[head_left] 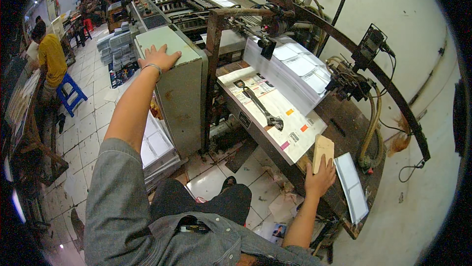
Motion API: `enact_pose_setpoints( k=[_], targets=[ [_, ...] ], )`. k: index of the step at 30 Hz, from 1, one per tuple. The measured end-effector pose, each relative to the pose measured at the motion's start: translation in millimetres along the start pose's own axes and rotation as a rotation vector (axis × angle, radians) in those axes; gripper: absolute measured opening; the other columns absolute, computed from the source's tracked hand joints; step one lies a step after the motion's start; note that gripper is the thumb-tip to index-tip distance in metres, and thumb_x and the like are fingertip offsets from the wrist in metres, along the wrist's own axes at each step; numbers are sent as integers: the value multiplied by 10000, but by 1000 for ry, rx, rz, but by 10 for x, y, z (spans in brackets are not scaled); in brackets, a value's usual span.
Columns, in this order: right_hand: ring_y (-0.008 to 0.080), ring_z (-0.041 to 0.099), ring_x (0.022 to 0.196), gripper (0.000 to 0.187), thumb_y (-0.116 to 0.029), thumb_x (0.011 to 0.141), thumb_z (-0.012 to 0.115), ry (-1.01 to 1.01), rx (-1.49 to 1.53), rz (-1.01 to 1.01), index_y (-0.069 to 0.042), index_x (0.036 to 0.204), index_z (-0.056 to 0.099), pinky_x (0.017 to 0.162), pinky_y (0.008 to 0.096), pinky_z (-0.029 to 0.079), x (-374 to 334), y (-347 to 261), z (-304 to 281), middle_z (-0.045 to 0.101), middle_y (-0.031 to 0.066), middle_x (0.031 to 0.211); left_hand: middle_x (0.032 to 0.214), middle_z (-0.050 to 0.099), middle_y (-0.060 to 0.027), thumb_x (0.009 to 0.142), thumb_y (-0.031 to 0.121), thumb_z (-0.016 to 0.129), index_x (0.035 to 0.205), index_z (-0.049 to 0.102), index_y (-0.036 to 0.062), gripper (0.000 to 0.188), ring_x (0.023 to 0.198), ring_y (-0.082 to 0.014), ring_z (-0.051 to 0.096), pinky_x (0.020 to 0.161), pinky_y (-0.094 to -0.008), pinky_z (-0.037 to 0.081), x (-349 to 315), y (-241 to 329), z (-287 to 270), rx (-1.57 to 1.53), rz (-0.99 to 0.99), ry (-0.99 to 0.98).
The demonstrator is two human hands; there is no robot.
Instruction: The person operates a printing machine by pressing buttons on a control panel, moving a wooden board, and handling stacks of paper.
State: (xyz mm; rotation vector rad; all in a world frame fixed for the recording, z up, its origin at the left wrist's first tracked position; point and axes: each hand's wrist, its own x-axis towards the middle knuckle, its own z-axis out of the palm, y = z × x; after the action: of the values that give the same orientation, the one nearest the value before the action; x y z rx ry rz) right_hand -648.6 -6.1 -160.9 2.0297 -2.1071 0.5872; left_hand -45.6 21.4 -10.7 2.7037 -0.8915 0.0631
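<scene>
My left hand point(159, 59) lies with fingers spread on the pale green top of a machine cabinet point(169, 44). On the right, my right hand point(320, 176) grips the near end of a pale wooden block point(323, 150) at the front of a dark wooden table point(351, 140). Just right of that hand lies a narrow stack of printed sheets point(351, 187). Beyond the block, an adjustable wrench point(258, 106) rests on a printed board or sheet point(290, 140). A tall stack of white printed paper point(300, 69) stands behind the wrench.
A curved metal arm point(354, 52) with hoses point(376, 133) reaches over the table. The printing machine point(196, 5) extends behind. Paper bundles point(155, 140) stand below the cabinet. At far left, a person in a yellow shirt point(53, 57) is by a blue stool point(72, 94).
</scene>
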Motion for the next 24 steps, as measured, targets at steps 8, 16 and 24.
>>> enact_pose_setpoints(
  k=[8, 16, 24],
  targets=[
    [414, 304, 1462, 759, -549, 866, 673, 12, -4, 0, -180, 1500, 477, 1187, 580, 230, 3, 14, 35, 367, 157, 1587, 1667, 193, -170, 861, 748, 472, 1560, 378, 253, 861, 1543, -374, 155, 1178, -656, 156, -24, 8, -33, -3, -1, -9],
    [414, 305, 1462, 755, -559, 871, 663, 15, -16, -4, -185, 1500, 476, 1186, 586, 233, 5, 22, 47, 371, 153, 1585, 1661, 206, -176, 856, 748, 479, 1558, 381, 251, 866, 1540, -384, 157, 1176, -659, 156, -8, -2, -12, -12, 3, -5],
    [416, 312, 1457, 753, -557, 871, 666, 26, -15, -12, -187, 1499, 475, 1177, 589, 247, -2, 41, 69, 376, 152, 1582, 1660, 213, -177, 854, 744, 485, 1555, 387, 254, 861, 1540, -378, 162, 1172, -664, 157, -21, 3, -12, -8, 1, 6]
  ],
)
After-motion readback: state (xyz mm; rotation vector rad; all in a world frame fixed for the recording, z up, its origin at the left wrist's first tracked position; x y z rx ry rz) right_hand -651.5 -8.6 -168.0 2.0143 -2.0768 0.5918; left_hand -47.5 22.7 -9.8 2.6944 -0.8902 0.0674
